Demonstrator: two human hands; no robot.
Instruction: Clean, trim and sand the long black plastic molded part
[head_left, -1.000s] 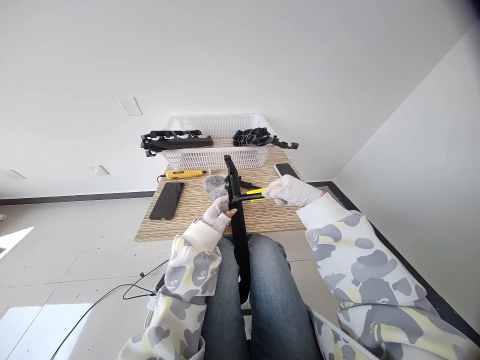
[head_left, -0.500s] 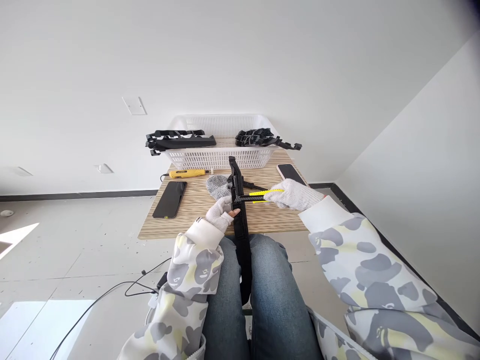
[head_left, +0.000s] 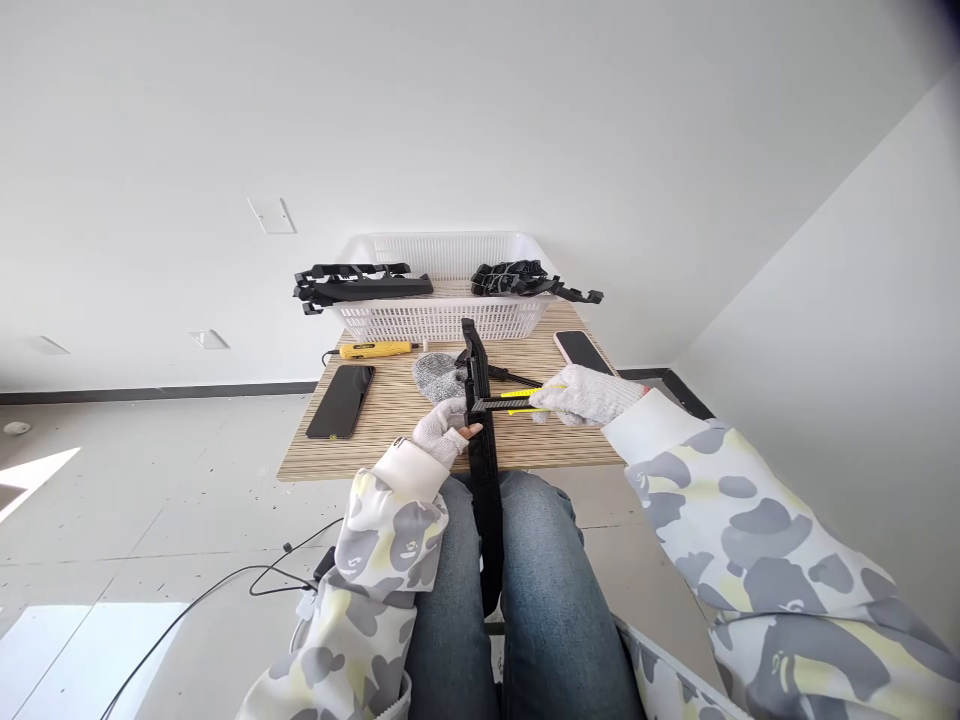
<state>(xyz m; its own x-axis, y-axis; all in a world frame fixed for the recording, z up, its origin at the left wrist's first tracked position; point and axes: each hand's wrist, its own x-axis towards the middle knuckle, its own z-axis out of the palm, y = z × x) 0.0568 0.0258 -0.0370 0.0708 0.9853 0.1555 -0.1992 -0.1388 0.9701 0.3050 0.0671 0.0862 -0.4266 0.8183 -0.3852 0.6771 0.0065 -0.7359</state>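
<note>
Plastic — black, long and narrow, molded with clips and recesses — makes up the part (head_left: pixel 484 455) held lengthwise between denim-clad knees (head_left: pixel 536 540), its hooked upper end reaching over the table (head_left: pixel 405 455). The gloved left hand (head_left: pixel 441 430) is partly closed on its side, bare fingertips against the dark surface, while the right hand (head_left: pixel 581 395), in pale knit, is closed around a yellow-and-black hand tool (head_left: pixel 510 404) whose ridged shaft runs across to the part. The step in hand appears to be close work where tool and plastic meet; a further pass would call for a steady left grip and light control from the right. Beyond lie a speckled gray knit bundle (head_left: pixel 433 378) and a slim black implement (head_left: pixel 517 377), on striped, wood-look board. A corded yellow tool (head_left: pixel 375 350) and a glossy dark phone (head_left: pixel 340 402) sit to the left, a pale-edged phone (head_left: pixel 581 350) to the right. At the back, a white lattice-sided basket (head_left: pixel 439 322) bears more angular black pieces (head_left: pixel 375 288) — some jutting past its rim.
</note>
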